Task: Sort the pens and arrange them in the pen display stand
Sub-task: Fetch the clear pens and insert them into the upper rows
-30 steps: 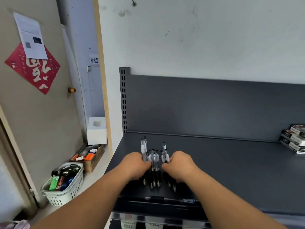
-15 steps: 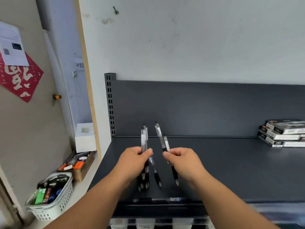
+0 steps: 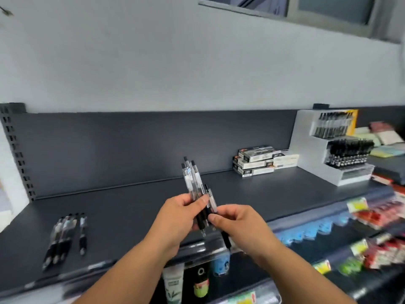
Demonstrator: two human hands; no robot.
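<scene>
**Both hands on pen bundle above shelf**

Dark shelf [image 3: 131, 211] runs the full width. At 8 o'clock, a row of loose pens [image 3: 63, 238] lies flat on it, tips toward the camera, one pen set slightly apart on the right of the row.

Centre: left hand [image 3: 177, 218] closed around a bundle of pens [image 3: 194, 183], clear barrels and black grips, caps pointing up toward 12 o'clock, held clear of the shelf surface. Right hand [image 3: 238, 222] just beside it, thumb and fingers pinching one or two pens at the lower end of the same bundle; a black grip pokes out below that hand. The two hands are almost touching.

At 1 o'clock, a stack of flat pen boxes [image 3: 256, 161] sits against the back panel. At 2 o'clock, touching the boxes' right side, the white stepped pen display stand [image 3: 306, 137]: two tiers already filled with upright black pens. Well apart from the hands.

Right edge and lower shelves: packaged goods, too blurred to identify.
</scene>
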